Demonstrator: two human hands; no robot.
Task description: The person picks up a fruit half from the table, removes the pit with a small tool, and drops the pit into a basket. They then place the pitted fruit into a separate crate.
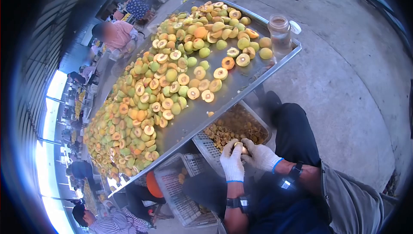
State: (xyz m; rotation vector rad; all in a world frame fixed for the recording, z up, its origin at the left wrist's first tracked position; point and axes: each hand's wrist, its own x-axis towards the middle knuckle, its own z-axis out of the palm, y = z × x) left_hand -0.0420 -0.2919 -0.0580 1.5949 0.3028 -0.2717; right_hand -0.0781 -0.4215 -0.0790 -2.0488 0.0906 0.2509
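Steel tray [241, 88] on the left carries halved fruit [172, 83], with a jar [279, 34] at its far right corner. Near it, over a crate [206, 146], our gloved left hand [232, 161] and right hand [260, 154] both close around one fruit [239, 148].

Grey concrete floor [344, 83], bright daylight

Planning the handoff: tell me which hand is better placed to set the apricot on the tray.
Probably left: the left hand holds the apricot nearer the tray; the right hand sits farther.
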